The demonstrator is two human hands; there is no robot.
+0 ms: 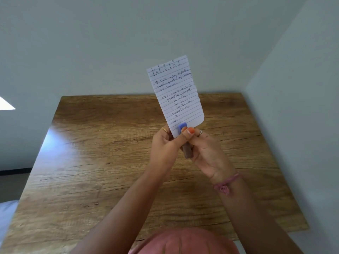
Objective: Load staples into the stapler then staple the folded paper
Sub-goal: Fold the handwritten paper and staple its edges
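A folded sheet of lined paper [176,94] with blue handwriting stands upright above the table. My left hand [165,145] pinches its lower left edge. A small blue stapler [183,136] straddles the paper's bottom edge, its blue tip lying over the sheet and its darker body running down between my hands. My right hand [205,147] grips the stapler, thumb pressed on its top near the tip. Most of the stapler's body is hidden by my fingers.
A wooden table [102,162] lies under my hands, set into a corner of pale walls, with the right wall [293,107] close to its edge. The floor shows at the far left. A pink garment [185,242] fills the bottom of the view.
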